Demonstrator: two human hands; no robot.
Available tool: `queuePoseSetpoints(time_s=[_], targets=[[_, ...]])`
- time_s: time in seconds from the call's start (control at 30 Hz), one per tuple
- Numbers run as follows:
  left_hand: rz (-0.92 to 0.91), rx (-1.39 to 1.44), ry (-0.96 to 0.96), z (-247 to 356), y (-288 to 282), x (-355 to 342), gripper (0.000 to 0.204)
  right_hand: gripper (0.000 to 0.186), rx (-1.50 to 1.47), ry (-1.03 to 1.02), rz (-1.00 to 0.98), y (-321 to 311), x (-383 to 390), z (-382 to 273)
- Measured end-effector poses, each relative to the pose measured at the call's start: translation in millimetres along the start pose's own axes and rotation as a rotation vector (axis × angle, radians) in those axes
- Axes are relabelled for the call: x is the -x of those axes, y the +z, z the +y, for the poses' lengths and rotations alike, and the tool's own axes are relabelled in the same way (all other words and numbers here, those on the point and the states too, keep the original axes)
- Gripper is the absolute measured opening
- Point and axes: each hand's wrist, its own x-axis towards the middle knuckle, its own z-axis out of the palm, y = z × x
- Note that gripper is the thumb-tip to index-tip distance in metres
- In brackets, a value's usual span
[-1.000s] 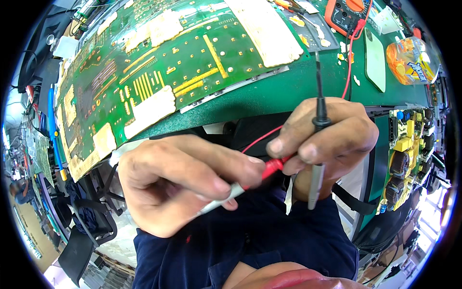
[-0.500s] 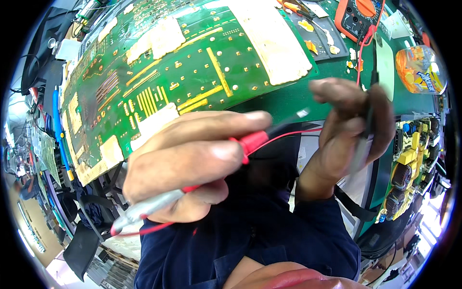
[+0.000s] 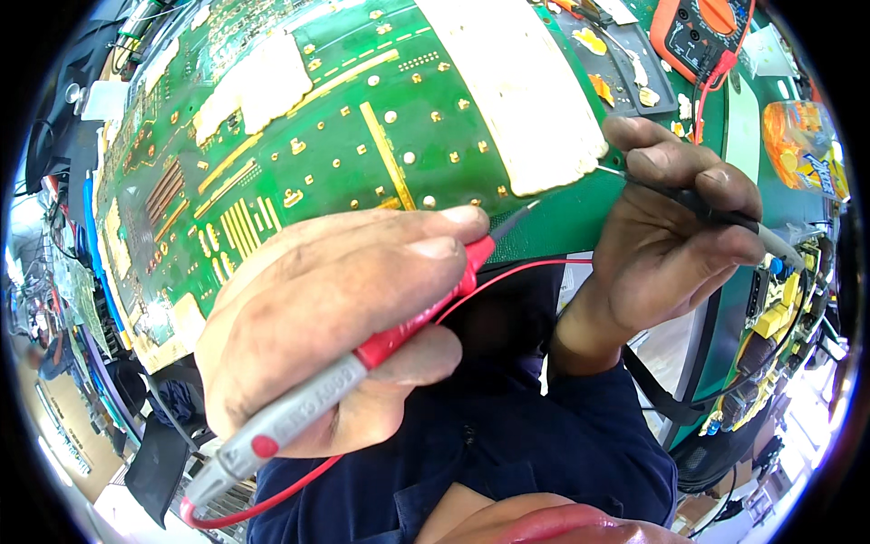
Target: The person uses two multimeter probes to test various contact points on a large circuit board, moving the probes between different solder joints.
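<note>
Probes both in hand: left hand (image 3: 335, 317) pinches the red test probe (image 3: 362, 363) between thumb and fingers, metal tip aimed at the near edge of the big green circuit board (image 3: 344, 136); right hand (image 3: 662, 236) has its fingers wrapped tight on the black test probe (image 3: 725, 216), tip at the lower right corner of the pale pad (image 3: 517, 91) on that board. Board sits far and left-centre, tilted toward the head. To probe well, I'd plant each tip square on one bare contact, brace fingers against the board edge, and keep the red lead (image 3: 517, 272) slack so it can't drag a tip off. Orange multimeter (image 3: 698, 32) far right. Containers: only an orange packet (image 3: 802, 145) far right, contents not visible.
</note>
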Motion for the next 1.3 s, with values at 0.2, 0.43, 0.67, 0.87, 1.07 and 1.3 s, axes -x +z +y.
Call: queuePoseSetpoints(time_s=[0.2, 0.43, 0.67, 0.87, 1.07, 1.3], targets=[[-0.098, -0.023, 0.064, -8.5, -4.5, -2.4, 0.035, 0.049, 0.043, 0.095, -0.017, 1.3, 1.4, -4.2], [-0.138, -0.041, 0.070, -13.1, -5.3, -6.4, 0.034, 0.047, 0.001, 0.132, 0.002, 3.1, 0.9, -4.4], [-0.133, -0.041, 0.079, -18.7, -1.8, -3.3, 0.033, 0.046, 0.014, 0.139, -0.016, 0.4, 2.3, -4.1], [-0.115, -0.065, 0.095, -14.7, -1.2, -0.2, 0.032, 0.045, 0.017, 0.087, -0.008, 0.3, 1.6, -1.7], [-0.112, -0.069, 0.094, -12.0, -1.8, 0.4, 0.031, 0.044, 0.019, 0.080, -0.006, 0.7, 1.0, -1.1], [-0.109, -0.050, 0.059, -10.8, -1.8, -2.0, 0.029, 0.043, 0.006, 0.108, -0.004, -1.1, 1.1, -1.1]])
